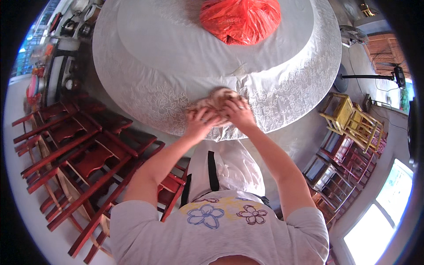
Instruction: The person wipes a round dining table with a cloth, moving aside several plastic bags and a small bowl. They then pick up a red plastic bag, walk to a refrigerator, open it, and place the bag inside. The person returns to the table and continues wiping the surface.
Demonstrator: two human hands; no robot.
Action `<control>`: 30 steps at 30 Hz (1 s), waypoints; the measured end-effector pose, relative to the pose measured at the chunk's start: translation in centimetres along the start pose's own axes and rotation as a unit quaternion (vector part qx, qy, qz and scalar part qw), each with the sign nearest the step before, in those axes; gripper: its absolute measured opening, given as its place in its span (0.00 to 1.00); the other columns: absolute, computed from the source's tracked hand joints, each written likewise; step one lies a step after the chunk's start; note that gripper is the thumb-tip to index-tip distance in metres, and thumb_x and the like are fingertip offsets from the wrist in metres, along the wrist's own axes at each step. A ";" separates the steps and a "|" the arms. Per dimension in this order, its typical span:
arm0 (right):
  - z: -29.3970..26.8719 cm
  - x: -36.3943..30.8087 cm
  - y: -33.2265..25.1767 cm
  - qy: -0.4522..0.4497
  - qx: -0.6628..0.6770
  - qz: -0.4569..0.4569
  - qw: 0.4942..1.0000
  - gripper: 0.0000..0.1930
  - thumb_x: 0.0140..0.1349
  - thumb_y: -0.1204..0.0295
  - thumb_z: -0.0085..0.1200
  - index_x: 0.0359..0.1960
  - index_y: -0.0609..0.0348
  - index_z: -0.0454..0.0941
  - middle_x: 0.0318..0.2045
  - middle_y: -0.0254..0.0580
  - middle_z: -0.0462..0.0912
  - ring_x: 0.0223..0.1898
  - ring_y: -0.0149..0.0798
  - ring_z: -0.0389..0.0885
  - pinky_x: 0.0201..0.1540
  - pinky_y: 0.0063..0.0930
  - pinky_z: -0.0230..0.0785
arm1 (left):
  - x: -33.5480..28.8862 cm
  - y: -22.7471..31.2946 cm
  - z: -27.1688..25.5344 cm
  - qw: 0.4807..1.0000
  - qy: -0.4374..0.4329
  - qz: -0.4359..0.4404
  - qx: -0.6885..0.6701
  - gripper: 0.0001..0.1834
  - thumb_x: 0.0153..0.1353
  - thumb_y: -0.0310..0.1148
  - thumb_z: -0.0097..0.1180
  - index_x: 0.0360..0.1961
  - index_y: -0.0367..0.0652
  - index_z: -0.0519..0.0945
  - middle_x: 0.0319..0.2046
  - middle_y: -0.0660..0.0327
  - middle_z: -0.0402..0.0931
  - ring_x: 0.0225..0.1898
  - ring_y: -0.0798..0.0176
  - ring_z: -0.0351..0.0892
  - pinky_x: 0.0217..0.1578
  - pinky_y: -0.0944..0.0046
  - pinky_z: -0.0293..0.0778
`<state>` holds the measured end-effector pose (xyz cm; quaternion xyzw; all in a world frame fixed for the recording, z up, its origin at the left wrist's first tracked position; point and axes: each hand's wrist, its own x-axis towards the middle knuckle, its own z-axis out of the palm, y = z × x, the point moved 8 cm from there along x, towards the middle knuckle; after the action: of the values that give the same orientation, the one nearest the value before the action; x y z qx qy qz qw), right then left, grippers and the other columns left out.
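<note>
Both my hands press on a crumpled brown-and-white cloth [221, 96] at the near edge of a round table [150, 90]. The table wears a pale cover with a raised flower pattern. My left hand [203, 123] lies on the cloth's near left part, its fingers curled into the folds. On the right side, my right hand [239, 114] bunches the same cloth, and a ring shows on one finger. The two hands are close together, and the cloth hides some fingertips.
A red plastic bag [240, 20] sits on the raised round centre [163, 42] of the table. Stacked dark red wooden chairs [84, 163] stand at the left. Yellow wooden stools [349, 119], more chairs [338, 163] and a standing fan [371, 77] are at the right.
</note>
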<state>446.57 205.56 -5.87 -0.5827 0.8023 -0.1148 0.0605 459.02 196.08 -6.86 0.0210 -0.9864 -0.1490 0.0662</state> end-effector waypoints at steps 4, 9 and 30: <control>-1.4 -11.0 9.3 0.013 -0.009 0.248 0.969 0.24 0.51 0.68 0.60 0.54 0.46 0.78 0.61 0.30 0.72 0.66 0.44 0.66 0.68 0.49 0.56 | 6.4 9.0 4.3 0.997 -0.054 0.039 -0.028 0.23 0.63 0.41 0.52 0.60 0.70 0.76 0.71 0.71 0.60 0.72 0.59 0.55 0.62 0.32 0.53; -2.5 -17.8 11.6 0.108 0.026 0.433 0.894 0.27 0.53 0.73 0.57 0.59 0.50 0.74 0.66 0.35 0.67 0.68 0.50 0.60 0.71 0.53 0.48 | 11.2 14.4 4.3 0.991 -0.043 0.103 -0.068 0.22 0.63 0.34 0.51 0.58 0.65 0.79 0.70 0.68 0.64 0.70 0.58 0.62 0.62 0.37 0.61; 8.7 30.2 -25.4 0.050 0.035 0.044 0.997 0.22 0.60 0.67 0.52 0.58 0.45 0.77 0.65 0.43 0.66 0.66 0.49 0.63 0.65 0.49 0.60 | -7.8 -38.2 -16.3 0.985 -0.124 0.072 0.097 0.24 0.58 0.34 0.51 0.57 0.60 0.80 0.66 0.68 0.68 0.63 0.57 0.67 0.61 0.46 0.63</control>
<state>462.47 168.45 -6.72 -0.5377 0.8249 -0.1685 0.0458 469.79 155.38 -3.71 -0.0626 -0.9956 -0.0489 -0.0488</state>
